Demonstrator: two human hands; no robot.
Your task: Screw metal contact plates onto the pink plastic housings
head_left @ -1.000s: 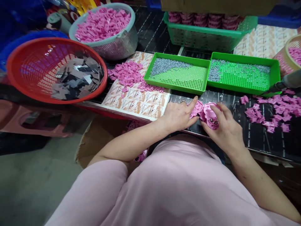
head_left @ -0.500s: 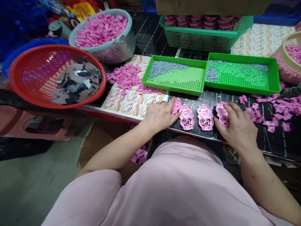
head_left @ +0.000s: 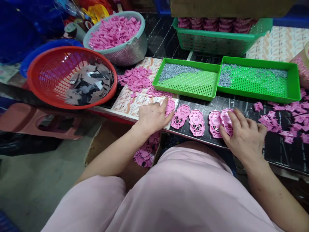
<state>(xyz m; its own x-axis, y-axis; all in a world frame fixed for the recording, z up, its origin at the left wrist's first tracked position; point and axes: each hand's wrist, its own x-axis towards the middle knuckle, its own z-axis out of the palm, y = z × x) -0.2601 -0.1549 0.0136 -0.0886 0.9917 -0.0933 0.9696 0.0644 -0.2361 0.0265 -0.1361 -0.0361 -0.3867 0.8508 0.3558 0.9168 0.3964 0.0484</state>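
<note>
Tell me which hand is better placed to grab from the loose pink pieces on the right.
Probably your right hand: it lies on a pink plastic casing beside the loose pink pieces; your left hand sits farther off, on another casing.

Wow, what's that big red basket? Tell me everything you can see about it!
The red basket is round and looks like plastic, with a thick rim and slotted sides. It seems to lean a little, and its rim overlaps a blue bowl behind it. Inside lies a heap of flat dark and silvery scraps.
</note>
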